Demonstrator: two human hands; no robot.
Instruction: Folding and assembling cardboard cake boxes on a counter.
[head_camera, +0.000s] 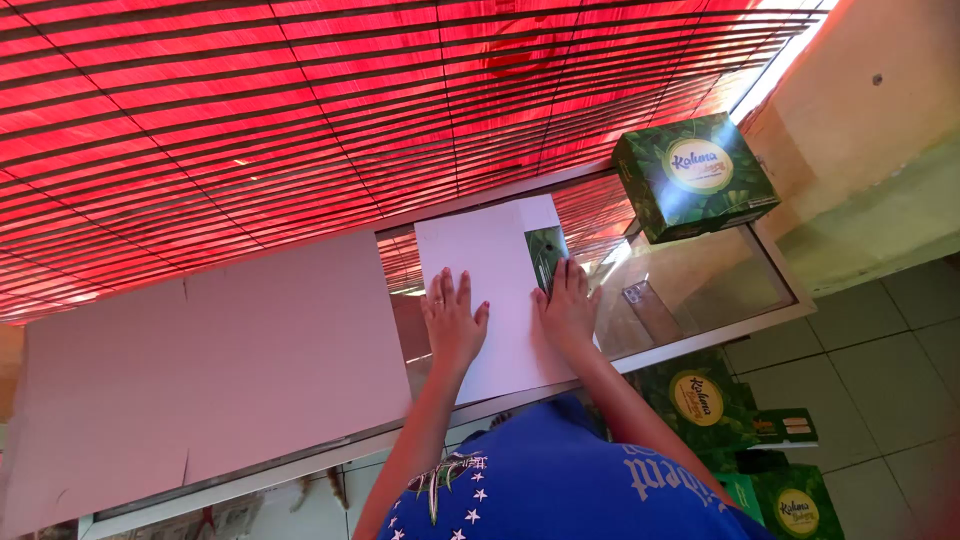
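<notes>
Flat white carton blank (487, 290) lay on the glass counter (720, 285). Left hand (452, 322) and right hand (567, 305) pressed it down, fingers spread flat, gripping nothing. Likely light, stiff, creasable (best taken by its edges).
</notes>
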